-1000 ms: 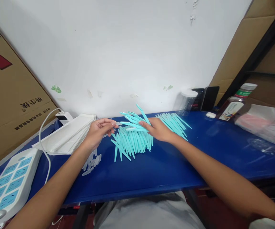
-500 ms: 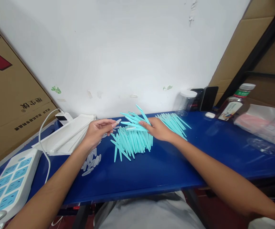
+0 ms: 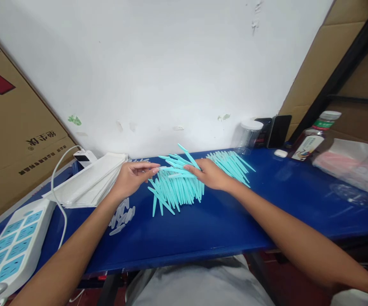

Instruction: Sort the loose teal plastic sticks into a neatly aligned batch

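My left hand (image 3: 132, 177) hovers over the blue table (image 3: 209, 221), fingers pinched on a small clear plastic cap whose tip meets a turquoise stick. My right hand (image 3: 210, 173) grips a fanned bunch of turquoise plastic sticks (image 3: 179, 163) above a pile of the same sticks (image 3: 175, 191). A second, tidier row of turquoise sticks (image 3: 230, 163) lies just right of that hand. Several clear caps (image 3: 122, 217) lie loose under my left wrist.
A stack of white flat packets (image 3: 90, 182) lies at the left, with a white power strip (image 3: 10, 246) and its cable nearer me. A clear jar (image 3: 247, 137), a dark phone (image 3: 279, 131), a bottle (image 3: 314, 136) and plastic bags (image 3: 352, 165) sit at the right. Cardboard boxes flank both sides.
My left hand brought the clear cap rightward to the sticks held in my right hand, which tilted slightly toward it. The piles on the table have not moved.
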`<action>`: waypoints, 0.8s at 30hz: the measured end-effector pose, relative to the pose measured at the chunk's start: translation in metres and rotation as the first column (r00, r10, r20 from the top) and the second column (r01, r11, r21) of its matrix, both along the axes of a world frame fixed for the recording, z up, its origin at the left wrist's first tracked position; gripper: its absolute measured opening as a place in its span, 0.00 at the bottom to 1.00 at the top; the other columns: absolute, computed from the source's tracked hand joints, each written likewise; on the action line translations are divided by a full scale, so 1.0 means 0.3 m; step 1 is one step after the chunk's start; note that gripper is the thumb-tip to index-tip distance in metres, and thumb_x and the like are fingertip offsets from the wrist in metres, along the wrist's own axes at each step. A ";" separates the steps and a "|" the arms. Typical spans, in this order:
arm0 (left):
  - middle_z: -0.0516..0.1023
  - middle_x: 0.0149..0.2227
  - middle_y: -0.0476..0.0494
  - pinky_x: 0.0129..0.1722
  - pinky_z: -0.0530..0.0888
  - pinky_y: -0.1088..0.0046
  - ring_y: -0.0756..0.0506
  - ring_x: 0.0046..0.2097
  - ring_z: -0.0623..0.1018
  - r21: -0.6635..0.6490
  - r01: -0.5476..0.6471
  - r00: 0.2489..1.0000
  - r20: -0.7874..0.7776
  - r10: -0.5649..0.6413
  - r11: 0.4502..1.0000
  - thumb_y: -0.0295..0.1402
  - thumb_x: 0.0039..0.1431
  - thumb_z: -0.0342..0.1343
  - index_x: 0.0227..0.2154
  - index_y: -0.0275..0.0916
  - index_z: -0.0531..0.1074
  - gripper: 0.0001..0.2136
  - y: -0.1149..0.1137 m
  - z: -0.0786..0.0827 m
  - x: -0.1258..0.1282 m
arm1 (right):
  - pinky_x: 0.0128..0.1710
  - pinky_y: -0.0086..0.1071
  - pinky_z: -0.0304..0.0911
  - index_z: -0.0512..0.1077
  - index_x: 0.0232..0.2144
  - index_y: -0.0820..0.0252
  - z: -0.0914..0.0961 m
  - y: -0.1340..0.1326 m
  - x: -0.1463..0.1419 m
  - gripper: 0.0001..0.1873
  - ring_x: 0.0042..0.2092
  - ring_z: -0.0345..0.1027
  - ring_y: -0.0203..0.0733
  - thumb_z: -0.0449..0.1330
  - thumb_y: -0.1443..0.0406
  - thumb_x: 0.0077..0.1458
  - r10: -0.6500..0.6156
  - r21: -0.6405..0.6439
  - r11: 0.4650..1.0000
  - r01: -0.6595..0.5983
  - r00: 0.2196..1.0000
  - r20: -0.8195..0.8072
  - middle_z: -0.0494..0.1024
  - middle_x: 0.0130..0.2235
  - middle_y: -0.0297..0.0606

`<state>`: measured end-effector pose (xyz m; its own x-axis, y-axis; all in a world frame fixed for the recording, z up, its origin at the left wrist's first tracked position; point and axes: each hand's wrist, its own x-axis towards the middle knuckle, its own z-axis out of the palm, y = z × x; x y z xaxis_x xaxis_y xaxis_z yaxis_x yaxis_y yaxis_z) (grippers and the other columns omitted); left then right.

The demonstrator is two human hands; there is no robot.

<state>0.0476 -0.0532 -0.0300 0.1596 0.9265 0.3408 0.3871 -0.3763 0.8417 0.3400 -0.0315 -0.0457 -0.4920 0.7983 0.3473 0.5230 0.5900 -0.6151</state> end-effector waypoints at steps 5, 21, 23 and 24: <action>0.83 0.33 0.41 0.27 0.75 0.73 0.46 0.31 0.78 -0.050 0.092 0.995 0.028 -0.091 0.995 0.42 0.54 0.70 0.40 0.37 0.85 0.16 -0.005 -0.021 0.024 | 0.28 0.31 0.44 0.60 0.25 0.58 -0.007 -0.012 -0.017 0.27 0.26 0.54 0.35 0.50 0.46 0.68 -0.003 -0.010 1.000 0.003 1.000 0.017 0.61 0.24 0.30; 0.67 0.25 0.53 0.25 0.62 0.74 0.48 0.27 0.68 -0.546 0.140 0.621 -0.602 -0.502 0.826 0.45 0.38 0.74 0.37 0.43 0.81 0.21 0.011 0.075 -0.207 | 0.29 0.31 0.41 0.53 0.24 0.57 0.004 0.010 0.009 0.28 0.27 0.45 0.34 0.49 0.46 0.69 -0.058 0.051 0.997 0.059 0.998 -0.012 0.53 0.24 0.28; 0.64 0.25 0.54 0.25 0.59 0.74 0.49 0.26 0.65 -0.566 0.131 0.605 -0.605 -0.518 0.814 0.43 0.35 0.74 0.34 0.43 0.82 0.20 0.018 0.058 -0.211 | 0.29 0.31 0.41 0.52 0.24 0.57 0.002 0.010 0.010 0.28 0.27 0.46 0.34 0.49 0.46 0.69 -0.063 0.057 0.996 0.063 0.998 -0.006 0.53 0.24 0.28; 0.63 0.25 0.53 0.25 0.58 0.74 0.49 0.26 0.64 -0.571 0.131 0.602 -0.604 -0.522 0.811 0.43 0.35 0.74 0.33 0.42 0.82 0.19 0.021 0.049 -0.210 | 0.28 0.31 0.41 0.52 0.24 0.57 0.001 0.010 0.009 0.28 0.26 0.46 0.34 0.49 0.46 0.69 -0.065 0.059 0.996 0.065 0.998 -0.003 0.53 0.23 0.28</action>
<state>-0.0153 -0.0468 -0.0153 0.4860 0.7578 -0.4355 0.8468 -0.2851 0.4490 0.3428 -0.0284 -0.0455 -0.4395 0.8063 0.3958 0.5604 0.5905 -0.5807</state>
